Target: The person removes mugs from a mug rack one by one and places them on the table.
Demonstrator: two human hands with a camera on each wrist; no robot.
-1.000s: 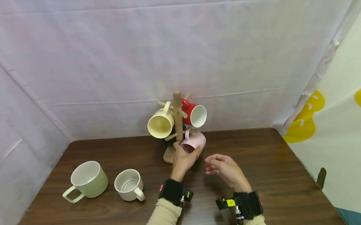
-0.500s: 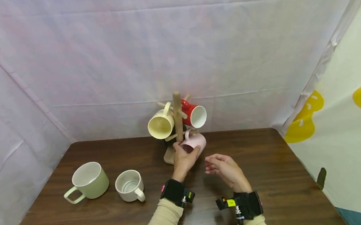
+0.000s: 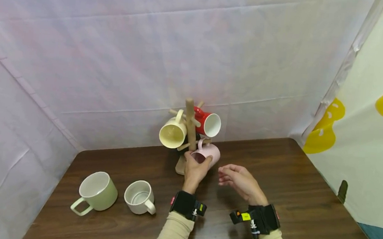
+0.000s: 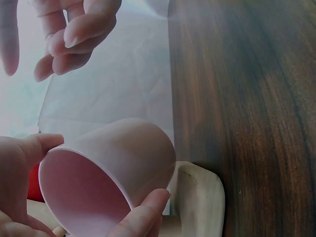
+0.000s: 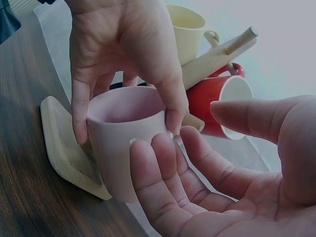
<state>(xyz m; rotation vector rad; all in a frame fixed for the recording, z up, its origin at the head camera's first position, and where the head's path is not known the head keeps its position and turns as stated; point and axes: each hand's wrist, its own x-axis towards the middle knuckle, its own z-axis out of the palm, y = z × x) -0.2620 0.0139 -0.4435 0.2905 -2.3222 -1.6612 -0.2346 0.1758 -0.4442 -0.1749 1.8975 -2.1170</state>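
Gripping the rim of the pink mug (image 3: 207,155), the left hand (image 3: 194,169) has its thumb on one side of the mouth and its fingers curled over the other side, as the right wrist view shows clearly. This mug hangs low on the wooden mug tree (image 3: 188,129), with its handle over a lower peg and its open mouth turned toward the person. It is just above the flat wooden base (image 5: 64,143) of the tree, which stands on the dark wooden table (image 3: 302,191) near the back wall.

The right hand (image 3: 241,180) is beside the pink mug, on its right, with palm turned up and fingers loosely spread. It holds nothing; in the right wrist view its fingertips (image 5: 148,153) are very near the mug wall, but I cannot tell if they touch it.

Higher on the tree hang a cream mug (image 3: 173,133) on the left side and a red mug (image 3: 208,123) on the right side, both with the mouth facing outward. On the table, well apart to the left, a pale green mug (image 3: 95,195) and a white mug (image 3: 139,197) stand upright next to each other. Both wrists wear black straps (image 3: 187,205) over beige sleeves (image 3: 171,237).
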